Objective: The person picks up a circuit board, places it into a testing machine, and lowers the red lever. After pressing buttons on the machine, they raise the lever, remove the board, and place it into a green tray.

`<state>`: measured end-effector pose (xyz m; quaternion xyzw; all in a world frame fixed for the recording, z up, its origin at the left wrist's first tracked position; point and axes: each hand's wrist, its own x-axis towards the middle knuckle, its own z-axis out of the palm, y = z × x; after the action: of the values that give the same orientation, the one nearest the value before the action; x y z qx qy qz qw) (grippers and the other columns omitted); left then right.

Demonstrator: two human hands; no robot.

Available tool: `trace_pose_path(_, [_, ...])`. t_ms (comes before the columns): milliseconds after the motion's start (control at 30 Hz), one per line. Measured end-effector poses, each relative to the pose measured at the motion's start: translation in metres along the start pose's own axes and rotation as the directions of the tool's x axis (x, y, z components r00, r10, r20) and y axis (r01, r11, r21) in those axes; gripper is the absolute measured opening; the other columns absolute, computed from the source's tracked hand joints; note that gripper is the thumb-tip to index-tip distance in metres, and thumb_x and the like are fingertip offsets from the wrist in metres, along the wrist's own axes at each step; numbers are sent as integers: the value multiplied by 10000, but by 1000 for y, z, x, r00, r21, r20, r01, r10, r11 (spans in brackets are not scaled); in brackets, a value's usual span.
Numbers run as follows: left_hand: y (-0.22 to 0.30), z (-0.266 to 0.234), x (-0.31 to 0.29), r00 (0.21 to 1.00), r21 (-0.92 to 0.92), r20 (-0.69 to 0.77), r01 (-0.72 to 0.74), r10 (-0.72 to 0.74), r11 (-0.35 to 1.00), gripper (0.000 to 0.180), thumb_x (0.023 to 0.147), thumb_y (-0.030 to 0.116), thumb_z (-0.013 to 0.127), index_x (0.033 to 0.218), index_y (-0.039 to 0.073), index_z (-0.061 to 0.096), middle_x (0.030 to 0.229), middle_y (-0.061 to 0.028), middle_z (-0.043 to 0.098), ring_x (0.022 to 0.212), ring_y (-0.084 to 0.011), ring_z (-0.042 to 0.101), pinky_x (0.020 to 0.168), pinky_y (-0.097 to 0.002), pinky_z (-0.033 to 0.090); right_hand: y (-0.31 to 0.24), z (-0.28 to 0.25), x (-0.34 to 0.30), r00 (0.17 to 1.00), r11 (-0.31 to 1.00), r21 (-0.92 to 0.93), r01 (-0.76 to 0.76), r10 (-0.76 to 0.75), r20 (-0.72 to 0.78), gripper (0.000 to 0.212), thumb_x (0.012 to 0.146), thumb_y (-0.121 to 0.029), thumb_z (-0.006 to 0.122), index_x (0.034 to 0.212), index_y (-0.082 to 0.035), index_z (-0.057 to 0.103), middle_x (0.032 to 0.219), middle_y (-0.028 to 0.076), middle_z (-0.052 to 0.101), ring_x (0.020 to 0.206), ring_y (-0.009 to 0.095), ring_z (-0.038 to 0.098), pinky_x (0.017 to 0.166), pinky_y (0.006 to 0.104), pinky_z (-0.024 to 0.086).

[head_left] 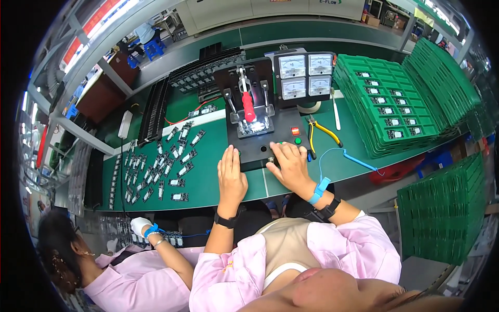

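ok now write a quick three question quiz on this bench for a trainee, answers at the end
1. Multiple choice: how many square, white-faced dial meters are in view?
a) two
b) four
c) six

2. True or false: the yellow-handled metal pliers lie to the left of the black box-shaped fixture.

3. Short answer: on which side does the camera wearer have the light-blue wrist strap?

Key:
1. b
2. False; they lie to its right.
3. On the right.
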<state>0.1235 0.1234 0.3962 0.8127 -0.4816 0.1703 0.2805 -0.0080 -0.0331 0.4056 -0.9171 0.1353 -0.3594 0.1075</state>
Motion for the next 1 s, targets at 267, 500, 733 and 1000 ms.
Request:
trace_pose_path(267, [5,-4,2,1000,19,-19,-17,17,1000,675,713,-123,500,1381,-59,423,1429,-221,439,1316,-385,430,1075,-476,351,2,-3,4,993,991,-60,121,-120,20,560,809,-286,706,1275,-16,555,1163,115,597,1099,284,550,891,431,364])
trace_pose_path(500, [3,-17,10,996,-327,-9,78,-86,942,684,706,-126,503,1381,-55,422,1412,-223,450,1311,-373,437,1076,-472,355,50,-15,24,999,999,-35,-9,7,-50,513,840,-197,660,1284,23,526,1197,155,593,1087,355,557,965,515,383])
trace_pose_path(733, [8,-7,3,1000,83,26,-1,-2,997,691,710,-121,500,1391,-30,424,1432,-211,435,1325,-369,425,1071,-513,340,8,0,84,977,961,182,210,-201,-67,501,832,-139,664,1292,6,532,1138,147,606,1067,318,569,950,477,393])
trace_pose_path(1000, [6,-8,3,998,89,63,-2,-3,996,653,754,-87,502,1399,-20,427,1458,-198,417,1359,-357,396,1053,-561,342,-8,17,94,971,971,-1,237,-237,-11,469,816,-132,683,1264,-33,584,1121,113,610,1014,285,580,857,403,403])
